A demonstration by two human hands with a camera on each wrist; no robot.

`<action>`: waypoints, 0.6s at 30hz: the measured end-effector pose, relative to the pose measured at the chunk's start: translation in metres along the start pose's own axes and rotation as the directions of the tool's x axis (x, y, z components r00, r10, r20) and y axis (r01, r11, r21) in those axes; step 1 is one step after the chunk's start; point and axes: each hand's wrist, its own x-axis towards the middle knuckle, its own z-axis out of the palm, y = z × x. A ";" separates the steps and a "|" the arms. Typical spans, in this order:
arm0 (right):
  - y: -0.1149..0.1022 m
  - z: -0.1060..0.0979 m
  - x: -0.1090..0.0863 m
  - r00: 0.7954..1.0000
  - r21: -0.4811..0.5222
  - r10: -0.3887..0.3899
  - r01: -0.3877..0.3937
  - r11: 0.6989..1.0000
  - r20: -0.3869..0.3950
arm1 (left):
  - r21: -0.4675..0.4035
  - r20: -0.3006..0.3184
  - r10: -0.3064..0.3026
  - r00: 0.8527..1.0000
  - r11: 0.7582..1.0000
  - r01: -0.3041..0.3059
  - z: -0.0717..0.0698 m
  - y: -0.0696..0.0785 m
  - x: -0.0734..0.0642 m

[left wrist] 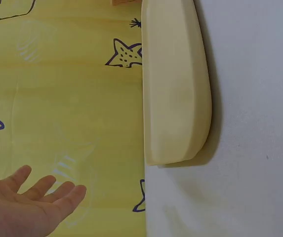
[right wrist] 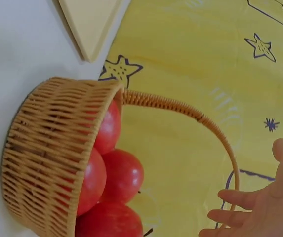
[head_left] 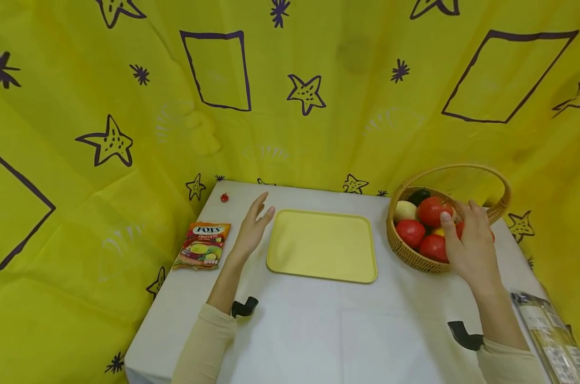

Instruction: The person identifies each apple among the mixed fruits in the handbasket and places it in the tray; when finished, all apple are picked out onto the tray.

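At centre right, the right hand, loosely spread near a basket, could dislodge heaped red fruit by brushing it; the left hand hangs spread, empty.

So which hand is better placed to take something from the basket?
Probably the right hand, empty and close to the basket. The left hand, also empty, is across the yellow tray, near the candy bag.

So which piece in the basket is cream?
At left in the basket, the round piece behind a red one; the others visible are red, yellow or dark.
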 end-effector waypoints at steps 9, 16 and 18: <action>0.021 -0.021 -0.003 0.977 0.028 0.181 -0.179 0.983 -0.109 | -0.165 0.013 -0.064 0.998 0.984 0.065 0.000 -0.017 0.002; 0.037 -0.034 -0.001 0.930 0.049 0.364 -0.362 0.931 -0.058 | -0.342 -0.007 -0.174 0.985 0.926 0.161 0.002 -0.029 0.003; 0.042 -0.037 -0.001 0.913 0.044 0.405 -0.404 0.914 -0.037 | -0.380 0.003 -0.198 0.980 0.907 0.184 0.004 -0.032 0.003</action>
